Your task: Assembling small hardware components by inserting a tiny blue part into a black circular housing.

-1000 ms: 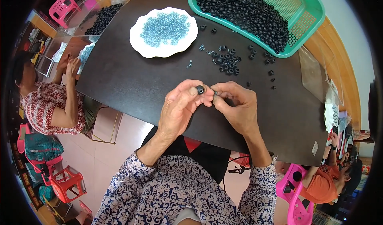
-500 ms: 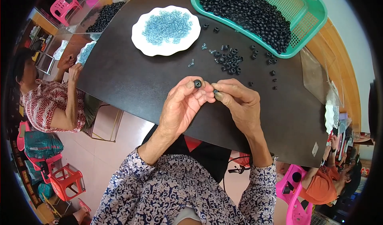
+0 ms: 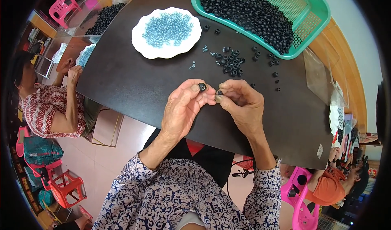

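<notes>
Above the tabletop (image 3: 122,77), close to its near edge, the left hand (image 3: 177,111) is pinching a black bead (image 3: 202,87), hole facing upward, apparently to keep that opening visible, while the right hand (image 3: 246,109) is pinching a small dark piece (image 3: 220,93) near it.

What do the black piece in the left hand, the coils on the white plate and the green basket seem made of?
Black piece: probably hard plastic, judging by its smooth, faintly shiny surface.
Coils: likely metal wire, thin spring-like loops with a bluish-silver glint.
Green basket: apparently moulded plastic, semi-glossy, with regular holes through its wall.
</notes>
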`<act>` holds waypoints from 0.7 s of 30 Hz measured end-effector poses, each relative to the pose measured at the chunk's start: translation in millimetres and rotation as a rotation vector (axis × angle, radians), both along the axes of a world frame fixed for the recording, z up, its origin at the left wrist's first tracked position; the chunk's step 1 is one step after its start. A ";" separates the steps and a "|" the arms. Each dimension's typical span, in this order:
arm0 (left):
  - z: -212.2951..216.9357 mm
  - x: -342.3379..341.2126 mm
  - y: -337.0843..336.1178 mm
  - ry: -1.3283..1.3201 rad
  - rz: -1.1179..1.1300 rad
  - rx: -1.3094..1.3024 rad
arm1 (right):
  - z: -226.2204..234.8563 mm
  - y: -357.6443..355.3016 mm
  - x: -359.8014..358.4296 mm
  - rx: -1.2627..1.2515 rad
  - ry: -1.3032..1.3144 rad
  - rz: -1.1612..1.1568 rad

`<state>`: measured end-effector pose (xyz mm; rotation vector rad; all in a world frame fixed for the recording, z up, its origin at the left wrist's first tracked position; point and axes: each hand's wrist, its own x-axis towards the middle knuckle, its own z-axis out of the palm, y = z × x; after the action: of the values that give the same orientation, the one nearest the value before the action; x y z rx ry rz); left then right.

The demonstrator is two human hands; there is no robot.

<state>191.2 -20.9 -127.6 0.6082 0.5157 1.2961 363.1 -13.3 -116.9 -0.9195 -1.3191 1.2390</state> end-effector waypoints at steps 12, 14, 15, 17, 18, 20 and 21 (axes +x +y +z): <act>-0.5 0.7 0.2 0.047 -0.023 -0.006 | -1.1 2.6 3.7 -0.036 0.093 0.064; 0.5 2.5 0.1 0.045 -0.027 0.004 | -3.7 5.2 6.5 -0.006 0.071 0.085; 0.9 3.3 0.0 0.045 -0.028 0.014 | -4.3 5.8 7.9 0.023 0.051 0.109; 0.8 2.4 0.0 0.062 -0.029 0.001 | -3.2 6.1 7.8 -0.017 0.037 0.113; 0.6 1.8 -0.2 0.078 -0.032 -0.011 | -2.3 6.1 7.3 -0.056 0.022 0.116; -0.2 1.6 0.2 0.083 -0.021 -0.007 | 0.1 4.5 4.9 -0.055 0.015 0.101; -0.6 1.5 0.4 0.089 -0.011 -0.003 | 1.2 3.6 3.5 -0.056 0.009 0.087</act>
<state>192.7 -20.5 -128.1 0.6676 0.5873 1.2616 366.5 -9.8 -115.7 -0.9028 -1.3343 1.3514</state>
